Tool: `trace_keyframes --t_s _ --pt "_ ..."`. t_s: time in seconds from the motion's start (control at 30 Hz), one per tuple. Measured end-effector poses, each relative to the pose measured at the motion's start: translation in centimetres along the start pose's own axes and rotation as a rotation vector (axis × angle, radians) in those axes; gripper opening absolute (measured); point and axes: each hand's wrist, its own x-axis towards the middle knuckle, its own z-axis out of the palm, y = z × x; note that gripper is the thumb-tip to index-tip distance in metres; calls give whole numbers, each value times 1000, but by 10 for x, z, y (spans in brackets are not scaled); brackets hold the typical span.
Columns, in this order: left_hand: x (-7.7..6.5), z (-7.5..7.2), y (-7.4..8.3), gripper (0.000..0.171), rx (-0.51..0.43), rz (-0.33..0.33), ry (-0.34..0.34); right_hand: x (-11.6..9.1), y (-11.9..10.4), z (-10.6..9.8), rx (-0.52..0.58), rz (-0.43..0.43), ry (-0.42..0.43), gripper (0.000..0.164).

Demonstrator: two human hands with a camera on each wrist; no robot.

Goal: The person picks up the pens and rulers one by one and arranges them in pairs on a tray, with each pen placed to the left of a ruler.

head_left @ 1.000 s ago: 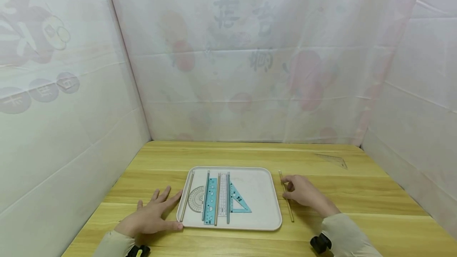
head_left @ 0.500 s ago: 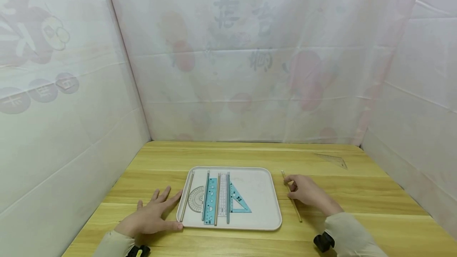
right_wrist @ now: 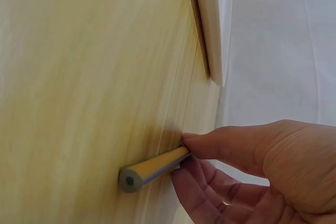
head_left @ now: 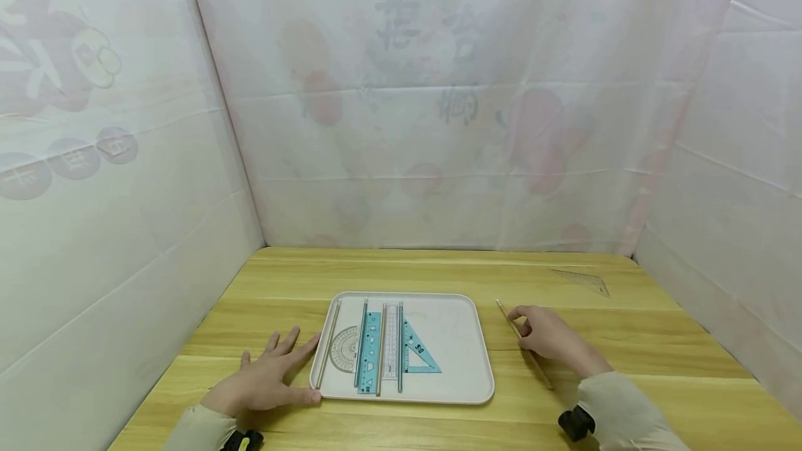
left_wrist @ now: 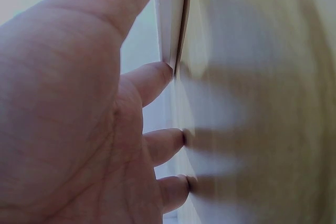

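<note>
My right hand (head_left: 551,336) pinches a gold pencil (right_wrist: 157,167) between thumb and fingers, close over the table to the right of the tray. In the right wrist view the pencil's flat, unsharpened end faces the camera. My left hand (head_left: 263,378) lies spread on the table, its thumb and index fingertip at the left edge of the white tray (head_left: 464,388). On the tray lie a clear protractor (head_left: 343,349), a blue ruler (head_left: 370,350), a clear ruler (head_left: 391,343), a blue set square (head_left: 422,360), and several pencils, among them a gold pencil (head_left: 328,343) at the left.
A clear set square (head_left: 585,280) lies on the wooden table (head_left: 626,339) at the back right. Pale printed curtains (head_left: 438,159) enclose the table at the back and both sides. The tray's right part is bare white.
My right hand has moved a little to the right with the gold pencil, away from the tray. The pencil is now more slanted. The left hand and the tray have stayed put.
</note>
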Motion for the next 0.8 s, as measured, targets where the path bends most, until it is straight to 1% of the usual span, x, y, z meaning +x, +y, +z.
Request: trace_keyframes --t_s 0.23,0.8 --pt "-1 -1 1 106 -3 -3 -3 0 3 1 -3 -9 0 43" --pt "-2 -2 2 106 -10 0 -4 -2 2 3 22 43 -11 48"
